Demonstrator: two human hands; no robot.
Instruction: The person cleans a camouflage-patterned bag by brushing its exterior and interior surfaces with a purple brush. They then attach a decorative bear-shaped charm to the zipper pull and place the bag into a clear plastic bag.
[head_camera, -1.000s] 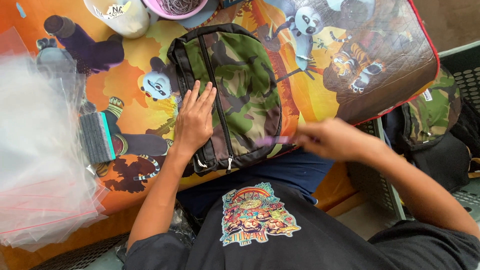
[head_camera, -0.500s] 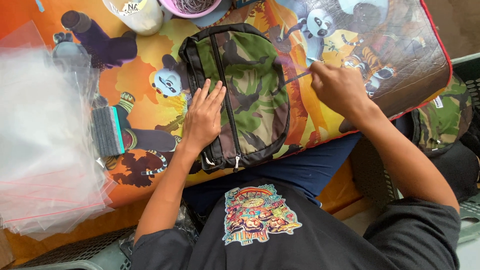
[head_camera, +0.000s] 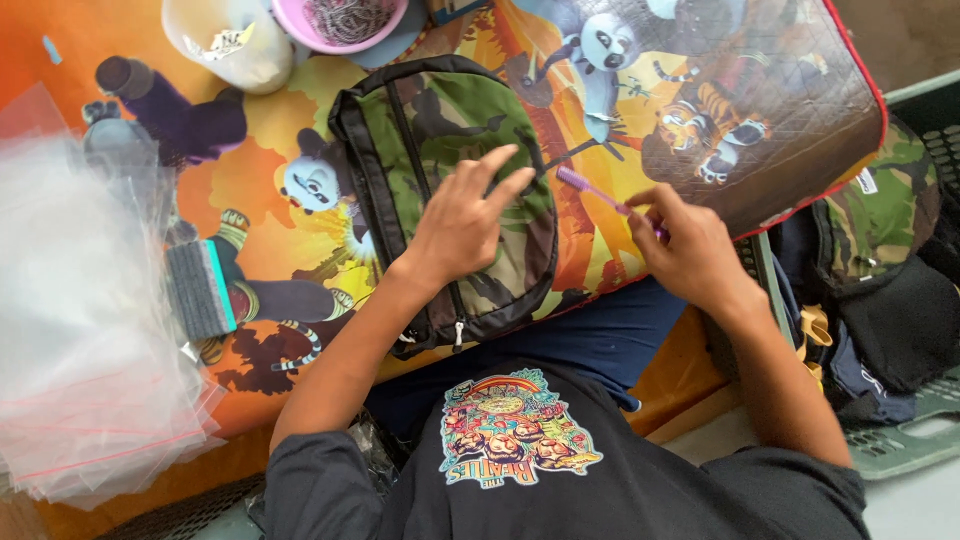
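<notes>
— Left hand (head_camera: 465, 215)?
— Flat on the camouflage bag (head_camera: 450, 190), fingers spread and open, pressing the fabric; nothing gripped.

— Right hand (head_camera: 690, 250)?
— Closed around the handle end of a thin purple tool (head_camera: 592, 189), pinched between fingers and thumb; tip angled toward the bag's right edge, just beside the left fingertips.

— Bag position?
— Lying on the cartoon-printed table (head_camera: 700, 110), directly beneath the left hand, just left of the right.

— Surroundings?
— Stack of clear plastic sleeves (head_camera: 75, 330) well left of the left hand. Grey block (head_camera: 200, 290) between sleeves and bag. Pink bowl (head_camera: 350, 22) and white cup (head_camera: 235, 45) beyond the hands.
</notes>
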